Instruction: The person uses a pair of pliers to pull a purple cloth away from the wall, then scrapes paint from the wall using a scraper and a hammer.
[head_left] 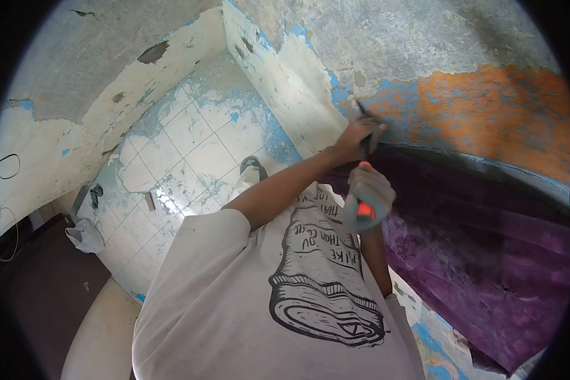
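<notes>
"Where is the long tool (365, 149)?"

"Between the two hands, just in front of the shirt (323, 272); its dark end points up to the peeling wall (481, 107), close to where blue paint meets the pale plaster; whether the tip touches, I can't tell."

"And the right hand (372, 193)?"

"Its grip is clenched round the red and black handle; the hand looks greyish and blurred."

"The left hand (361, 134)?"

"Further up, its grip closed on the dark shaft; the forearm reaches across from the left."

"What's on that wall?"

"Bare grey at the top; a broad orange band lower down, flecked with blue; beneath it a purple sheet (487, 253) spreads out, creased and dusty."

"And the floor (190, 136)?"

"Square tiles, patchy with white and blue; a small block (149, 201) lies there; a whitish plastic bag (84, 235) sits farther left, near a dark clump (95, 195); a dark shoe (253, 166) shows beyond the left forearm."
</notes>
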A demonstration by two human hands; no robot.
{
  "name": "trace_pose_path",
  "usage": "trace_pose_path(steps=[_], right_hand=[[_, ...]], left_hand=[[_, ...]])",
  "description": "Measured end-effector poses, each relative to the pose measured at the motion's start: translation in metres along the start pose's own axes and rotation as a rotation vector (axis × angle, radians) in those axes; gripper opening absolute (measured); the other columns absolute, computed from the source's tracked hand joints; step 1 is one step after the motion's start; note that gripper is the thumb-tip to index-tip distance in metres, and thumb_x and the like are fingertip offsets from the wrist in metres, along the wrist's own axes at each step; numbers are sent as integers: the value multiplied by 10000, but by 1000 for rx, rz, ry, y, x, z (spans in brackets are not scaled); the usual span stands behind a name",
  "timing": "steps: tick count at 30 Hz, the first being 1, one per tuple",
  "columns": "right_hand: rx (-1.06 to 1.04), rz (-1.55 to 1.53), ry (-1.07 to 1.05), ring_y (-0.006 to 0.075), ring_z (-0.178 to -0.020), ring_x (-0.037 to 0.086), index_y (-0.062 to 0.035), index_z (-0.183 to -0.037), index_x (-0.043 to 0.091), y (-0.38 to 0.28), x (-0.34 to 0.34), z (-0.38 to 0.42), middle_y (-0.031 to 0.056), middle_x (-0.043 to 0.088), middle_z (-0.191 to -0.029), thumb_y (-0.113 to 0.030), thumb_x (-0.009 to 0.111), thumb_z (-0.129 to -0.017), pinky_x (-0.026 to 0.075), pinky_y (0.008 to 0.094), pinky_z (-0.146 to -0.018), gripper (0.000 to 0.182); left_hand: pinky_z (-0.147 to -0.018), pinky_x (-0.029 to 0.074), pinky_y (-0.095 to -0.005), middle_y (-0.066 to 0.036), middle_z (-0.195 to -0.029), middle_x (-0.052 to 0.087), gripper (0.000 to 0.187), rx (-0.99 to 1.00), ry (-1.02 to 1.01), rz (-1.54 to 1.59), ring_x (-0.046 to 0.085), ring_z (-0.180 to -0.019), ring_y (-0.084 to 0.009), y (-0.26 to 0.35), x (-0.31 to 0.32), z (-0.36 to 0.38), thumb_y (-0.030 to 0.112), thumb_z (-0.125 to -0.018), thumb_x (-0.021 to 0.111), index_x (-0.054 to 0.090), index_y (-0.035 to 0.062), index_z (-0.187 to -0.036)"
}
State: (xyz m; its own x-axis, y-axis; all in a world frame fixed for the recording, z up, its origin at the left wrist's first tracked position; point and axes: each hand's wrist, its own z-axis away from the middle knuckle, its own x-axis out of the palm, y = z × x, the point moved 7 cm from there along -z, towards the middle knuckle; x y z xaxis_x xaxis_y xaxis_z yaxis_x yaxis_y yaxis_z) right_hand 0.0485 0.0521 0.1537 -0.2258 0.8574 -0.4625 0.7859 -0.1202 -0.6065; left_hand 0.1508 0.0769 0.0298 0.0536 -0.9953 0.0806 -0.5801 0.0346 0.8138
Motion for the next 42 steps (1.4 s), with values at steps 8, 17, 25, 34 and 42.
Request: trace_pose_path(steps=[8, 17, 25, 34, 42], right_hand=[[41, 46, 19, 226, -430, 379, -27, -545, 327, 19, 5, 10, 67, 326, -536, 60, 540, -505, 346, 311, -451, 234], [26, -47, 165, 199, -424, 397, -22, -541, 341, -15, -18, -1, 57, 372, -515, 71, 496, -642, 366, 290, -455, 207], [-39, -62, 182, 201, -427, 415, -21, -540, 355, -40, -25, -19, 67, 381, -514, 48, 505, -654, 392, 296, -460, 201], [-82, 11, 128, 207, -429, 417, -20, -543, 345, -57, -15, -32, 65, 373, -517, 87, 505, -614, 419, 298, -478, 205], [-30, -1, 204, 192, -449, 429, 4, -558, 368, -39, -17, -28, 74, 407, -515, 25, 514, -730, 401, 295, -466, 227]], left_hand=[[-648, 457, -396, -128, -604, 494, 115, 112, 27, -51, 558, -638, -338, -18, -12, 11, 60, -911, 591, 660, -8, -850], [-646, 427, -434, -143, -603, 548, 337, -37, -60, -88, 546, -642, -338, 1, 17, -1, 82, -894, 582, 519, 39, -566], [-649, 438, -420, -147, -576, 524, 341, 50, -112, -34, 539, -596, -340, 37, 22, -24, 82, -898, 571, 531, 48, -560], [-683, 470, -418, -138, -615, 565, 303, 78, -51, -42, 577, -632, -326, 60, 10, -37, 65, -914, 540, 588, 28, -618], [-743, 476, -434, -175, -679, 595, 272, -59, -122, 2, 595, -714, -374, 29, 7, -19, 100, -918, 557, 608, 10, -666]])
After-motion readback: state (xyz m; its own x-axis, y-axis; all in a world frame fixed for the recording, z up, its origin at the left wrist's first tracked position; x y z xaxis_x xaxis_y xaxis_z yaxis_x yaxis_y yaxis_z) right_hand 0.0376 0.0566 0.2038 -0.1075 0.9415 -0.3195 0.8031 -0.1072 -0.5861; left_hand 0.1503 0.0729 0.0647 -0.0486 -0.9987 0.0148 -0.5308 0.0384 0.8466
